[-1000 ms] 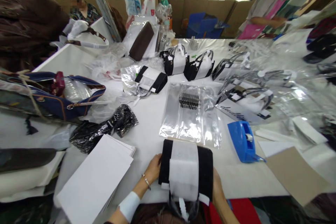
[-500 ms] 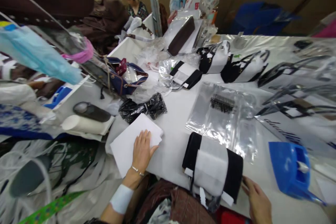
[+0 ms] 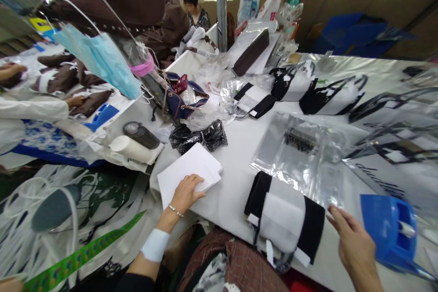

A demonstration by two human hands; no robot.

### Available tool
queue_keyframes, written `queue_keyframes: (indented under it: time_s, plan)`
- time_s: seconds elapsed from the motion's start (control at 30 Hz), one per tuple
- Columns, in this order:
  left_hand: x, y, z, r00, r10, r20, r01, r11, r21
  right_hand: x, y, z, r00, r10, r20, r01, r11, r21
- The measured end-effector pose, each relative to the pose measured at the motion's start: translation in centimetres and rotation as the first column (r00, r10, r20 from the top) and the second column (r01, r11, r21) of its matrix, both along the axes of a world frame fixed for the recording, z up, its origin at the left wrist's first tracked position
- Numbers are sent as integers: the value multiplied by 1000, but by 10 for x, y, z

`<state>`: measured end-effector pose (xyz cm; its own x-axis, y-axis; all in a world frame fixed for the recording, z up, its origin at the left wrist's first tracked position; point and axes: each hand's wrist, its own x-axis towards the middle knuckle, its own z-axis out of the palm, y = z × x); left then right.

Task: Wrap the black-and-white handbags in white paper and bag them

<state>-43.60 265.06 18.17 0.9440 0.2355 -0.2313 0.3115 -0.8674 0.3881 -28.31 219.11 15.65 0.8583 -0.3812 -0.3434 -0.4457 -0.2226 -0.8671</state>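
My left hand (image 3: 186, 194) rests on a stack of white paper sheets (image 3: 188, 169) at the table's near left edge, thumb apart and fingers lightly bent. A black handbag (image 3: 312, 228) with a white wrap (image 3: 282, 214) round its middle lies in front of me, its handles toward my body. Just off its right side is my right hand (image 3: 356, 244), fingers stretched forward with nothing visible in them. Clear plastic bags (image 3: 270, 141) lie flat beyond the handbag. A blue tape dispenser (image 3: 390, 228) stands to the right of my right hand.
A shiny black bundle (image 3: 198, 137) lies behind the paper. Several wrapped black bags stand along the back and right, one being a handbag (image 3: 330, 93). A metal post (image 3: 221, 9) rises at the back. Left are a dark bottle (image 3: 142, 134) and a hanging face mask (image 3: 102, 59). A person (image 3: 198, 11) sits behind.
The view has swung left, so things appear farther right. My left hand has drawn back toward the near edge of the paper. My right hand has lifted and moved forward beside the handbag.
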Motion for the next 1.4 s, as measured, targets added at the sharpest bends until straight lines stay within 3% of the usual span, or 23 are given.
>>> queue_keyframes:
  time_s: [0.2,0.33,0.4,0.47,0.57,0.63,0.7,0.77,0.83,0.9,0.97,1.07,1.13,1.33,1.4]
  plan:
    - [10,1,1,997,56,-54,-52,996,71,-3,48,25,979,199,-36,-190,967,171]
    - [7,12,0,999,34,28,-33,998,-45,-8,62,27,955,296,7,-288,926,242]
    - [9,17,11,990,41,135,-38,999,-25,-11,68,30,938,347,17,-337,897,287]
    - [17,11,32,944,21,328,-55,994,94,-14,78,37,914,405,7,-378,847,374]
    - [39,-31,72,775,-189,603,33,965,260,-19,92,56,868,496,-21,-401,727,558]
    - [54,-79,90,651,-395,648,242,917,316,-21,96,68,854,520,-2,-379,625,682]
    - [65,-131,92,517,-593,617,478,798,366,-20,89,75,882,471,29,-333,579,744]
    - [71,-178,79,377,-744,552,668,631,394,-19,73,73,926,376,37,-290,647,705]
    - [75,-212,54,266,-829,491,783,483,392,-18,52,61,953,299,36,-264,771,579]
    - [78,-232,24,212,-879,428,848,383,367,-21,32,42,961,273,31,-262,877,402]
    - [81,-242,-5,190,-913,362,888,317,333,-27,19,23,962,272,22,-271,947,175]
    - [82,-248,-35,175,-936,305,923,264,280,-37,13,2,958,285,27,-280,952,-126]
    - [80,-251,-45,165,-940,298,937,244,251,-41,13,-4,951,307,30,-293,931,-220]
    - [76,-268,-49,88,-957,275,980,133,149,-47,-6,-13,936,349,36,-323,896,-306]
    - [80,-270,-52,64,-962,265,990,94,102,-45,-14,-13,930,354,98,-280,856,-434]
